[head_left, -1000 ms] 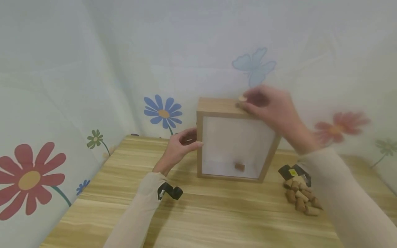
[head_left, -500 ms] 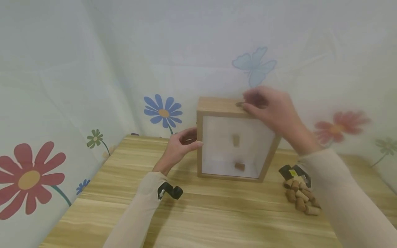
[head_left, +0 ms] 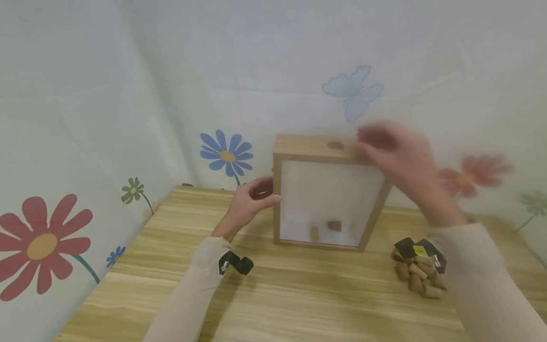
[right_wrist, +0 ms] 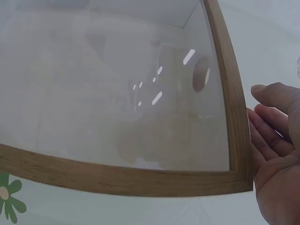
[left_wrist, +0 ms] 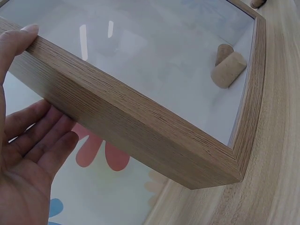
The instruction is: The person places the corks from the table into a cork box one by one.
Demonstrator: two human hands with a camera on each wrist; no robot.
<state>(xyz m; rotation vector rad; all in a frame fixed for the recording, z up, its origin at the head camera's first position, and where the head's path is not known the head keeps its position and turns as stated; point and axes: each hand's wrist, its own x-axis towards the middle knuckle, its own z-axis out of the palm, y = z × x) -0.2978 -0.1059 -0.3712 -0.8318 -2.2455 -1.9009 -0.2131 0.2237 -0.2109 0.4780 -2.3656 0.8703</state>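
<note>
A shallow wooden box frame (head_left: 305, 145) with a clear front stands upright on the table. An oval hole (head_left: 335, 145) opens in its top side. Inside, on the bottom, lie a light cork (head_left: 314, 233) and a browner cork (head_left: 334, 225); the left wrist view shows the light cork (left_wrist: 229, 70) overlapping the other. My left hand (head_left: 249, 204) holds the frame's left side, thumb on the front edge and fingers along the side. My right hand (head_left: 399, 149), blurred, is beside the top right corner, its fingers loosely bent with nothing between them in the right wrist view.
Several loose corks (head_left: 416, 275) lie in a pile on the wood-grain table (head_left: 299, 299), right of the frame and beneath the right forearm. Behind hangs a pale cloth (head_left: 265, 71) printed with flowers and a butterfly. A black camera mount sits on each wrist.
My right hand let a cork go through the hole; it fell and now lies on the bottom beside the first one. That hand then moved right, uncovering the hole. My left hand stayed put.
</note>
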